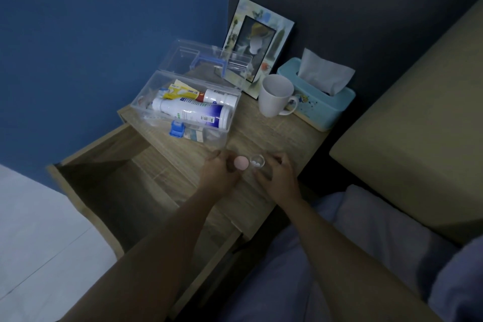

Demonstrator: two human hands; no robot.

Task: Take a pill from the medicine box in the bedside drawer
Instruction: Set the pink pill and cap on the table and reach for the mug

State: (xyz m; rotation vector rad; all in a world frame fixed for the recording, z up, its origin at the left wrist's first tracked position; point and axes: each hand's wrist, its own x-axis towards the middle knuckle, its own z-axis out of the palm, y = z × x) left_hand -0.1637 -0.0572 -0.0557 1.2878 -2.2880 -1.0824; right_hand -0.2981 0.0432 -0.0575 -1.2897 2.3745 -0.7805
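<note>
A clear plastic medicine box (146, 98) stands on the wooden bedside table (264, 133) with its lid (183, 56) swung back. Inside lie white bottles (190, 112) and a yellow packet. Below the tabletop the drawer (122, 191) is pulled out and looks dark inside. My left hand (218, 172) holds a small pink cap (241, 163) at its fingertips. My right hand (278, 175) holds a small clear container (257, 161) tipped toward me, with a few white pills (255, 163) visible inside. Both hands hover close together over the table's front edge.
A white mug (274, 95) stands behind the hands. A light blue tissue box (318, 102) sits to its right and a picture frame (258, 42) leans on the dark wall. The bed (418, 125) lies at the right, pale floor at the left.
</note>
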